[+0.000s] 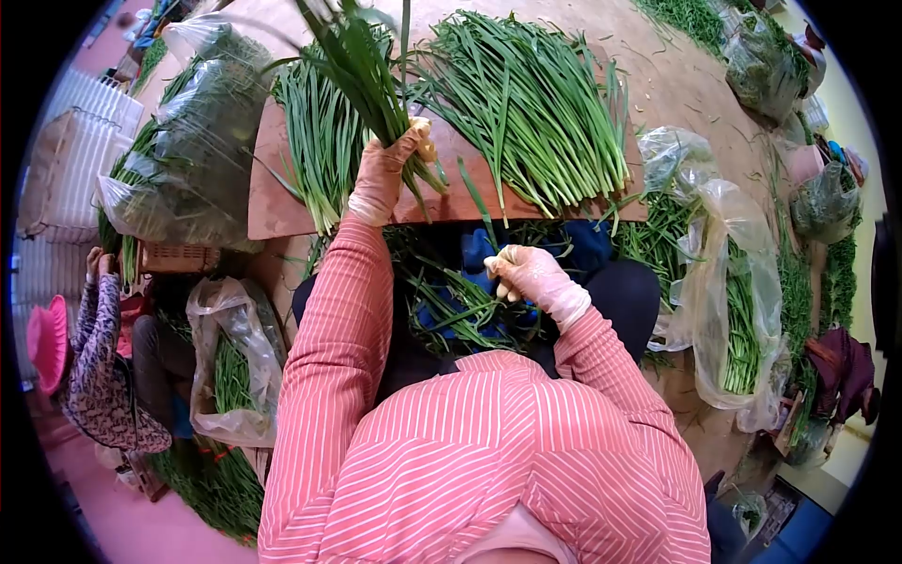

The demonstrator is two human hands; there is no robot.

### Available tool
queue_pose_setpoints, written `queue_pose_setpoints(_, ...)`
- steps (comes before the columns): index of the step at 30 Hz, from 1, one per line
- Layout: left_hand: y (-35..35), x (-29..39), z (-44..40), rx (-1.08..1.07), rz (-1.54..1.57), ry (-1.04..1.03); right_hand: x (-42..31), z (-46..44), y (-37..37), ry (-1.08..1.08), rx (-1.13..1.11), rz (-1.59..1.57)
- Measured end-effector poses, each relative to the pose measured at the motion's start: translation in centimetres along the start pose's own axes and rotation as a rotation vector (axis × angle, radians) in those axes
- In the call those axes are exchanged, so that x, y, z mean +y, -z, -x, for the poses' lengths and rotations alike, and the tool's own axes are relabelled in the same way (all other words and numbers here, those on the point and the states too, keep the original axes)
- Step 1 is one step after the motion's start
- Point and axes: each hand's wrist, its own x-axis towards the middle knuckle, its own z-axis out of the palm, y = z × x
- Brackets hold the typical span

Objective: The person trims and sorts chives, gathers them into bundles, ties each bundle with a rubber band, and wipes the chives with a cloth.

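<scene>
My left hand (383, 176), in a thin glove, is closed around a bunch of garlic chives (362, 85), held up above the board with its leaves pointing away from me. Over my lap, my gloved right hand (537, 282) has its fingers pinched together on a single chive leaf (476, 199) that sticks up towards the board's near edge. On the reddish board (451, 207) lie a large pile of garlic chives (526, 103) at the right and a smaller pile (319, 132) at the left, partly hidden behind the bunch. Loose leaves (460, 305) cover the blue cloth on my lap.
Clear plastic bags of greens stand at the left (202, 141), lower left (235, 367) and right (738, 301). A person in a patterned sleeve (94, 329) sits at the far left, near a pink hat (47, 345). More bagged greens (766, 70) lie at the upper right.
</scene>
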Motion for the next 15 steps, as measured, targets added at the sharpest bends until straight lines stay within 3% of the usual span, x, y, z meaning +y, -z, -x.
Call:
queue_pose_setpoints(2,-0.6,0.6,0.5,-0.02,0.273,0.13,-1.6,0.8,0.3,0.025,0.125,0.119)
queue_pose_setpoints(8,-0.9,0.6,0.8,0.047,0.383,0.244,-2.8,0.5,0.9,0.255,0.287,-0.12)
queue_pose_setpoints(10,-0.7,0.3,0.7,0.046,0.419,0.259,-3.8,0.6,0.6,0.311,0.439,0.177)
queue_pose_setpoints(11,-0.8,0.3,0.8,0.046,0.419,0.259,-3.9,0.2,0.3,0.526,0.578,0.528)
queue_pose_setpoints(12,-1.1,0.3,0.8,0.06,0.388,0.262,-4.4,0.3,-0.4,0.552,0.597,0.521)
queue_pose_setpoints(14,-1.8,0.2,1.0,0.075,0.356,0.256,-5.5,-0.7,-1.4,0.699,0.711,0.915)
queue_pose_setpoints(15,-2.2,0.2,1.0,0.069,0.322,0.223,-6.3,-1.3,-1.9,0.688,0.699,0.953)
